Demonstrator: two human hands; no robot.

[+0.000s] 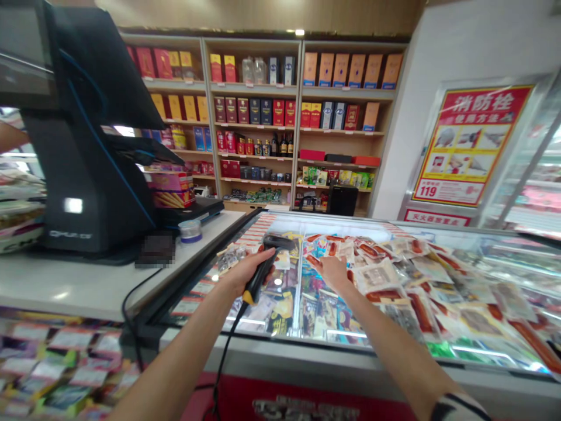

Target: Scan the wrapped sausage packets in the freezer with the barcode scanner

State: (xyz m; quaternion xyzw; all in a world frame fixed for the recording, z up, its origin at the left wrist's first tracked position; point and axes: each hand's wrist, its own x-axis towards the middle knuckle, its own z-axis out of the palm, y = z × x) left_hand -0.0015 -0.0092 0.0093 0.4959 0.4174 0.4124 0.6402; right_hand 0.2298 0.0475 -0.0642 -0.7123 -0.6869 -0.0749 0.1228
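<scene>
My left hand (258, 272) is wrapped round the handle of a black barcode scanner (263, 266) with a yellow end. Its head points to the right over the glass-topped freezer (302, 351), and a black cable hangs from it. Over the freezer's middle, my right hand (335, 272) is closed at the end of a packaged sausage (314, 261), whose red tip sticks out to the left; the fingertips are partly hidden. Around and right of that hand lies a spread of clear packets (379, 278) with sausages and other food. Colourful frozen packs (324, 310) show below through the glass.
A black checkout terminal (96, 175) stands on the white counter (87, 286) to the left, with a roll of clear tape (190, 230) near the edge. Shelves of boxed bottles (254, 111) line the back wall. A red poster (473, 146) hangs at right.
</scene>
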